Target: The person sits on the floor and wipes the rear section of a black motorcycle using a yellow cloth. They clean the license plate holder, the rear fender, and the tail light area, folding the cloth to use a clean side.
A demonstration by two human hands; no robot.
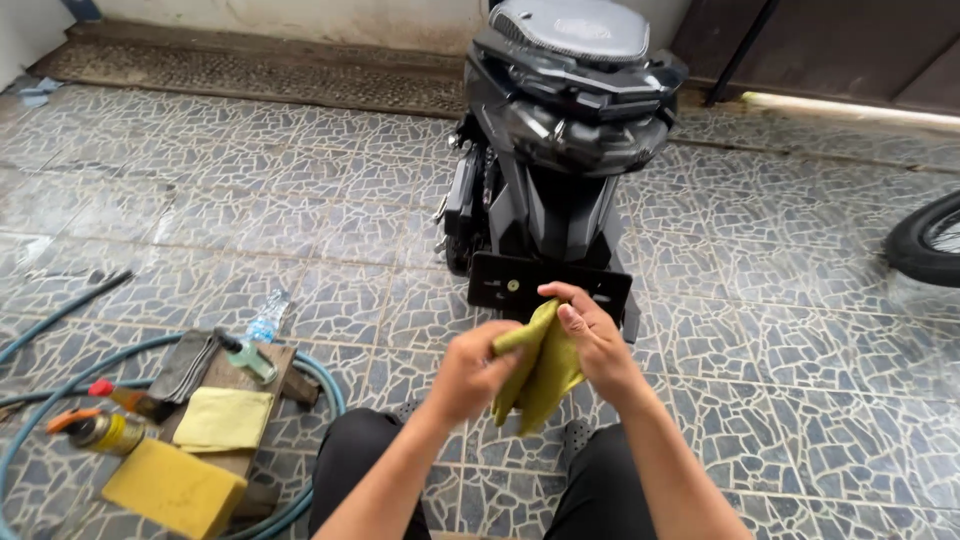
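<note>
Both my hands hold a yellow-green cloth point(545, 375) in front of me, above my knees. My left hand point(468, 372) grips its left side and my right hand point(592, 333) pinches its top edge. Just beyond the cloth stands the rear of a dark grey scooter point(560, 130), with its black number plate holder point(500, 282) right behind my right hand.
At the lower left a wooden board point(235, 375) carries a yellow cloth point(224, 418), a grey cloth point(186, 366) and a small bottle point(246, 356). A yellow sponge point(172, 488), a spray can point(100, 430), a water bottle point(268, 318) and a green hose point(60, 395) lie around it. A tyre point(925, 240) shows at the right edge.
</note>
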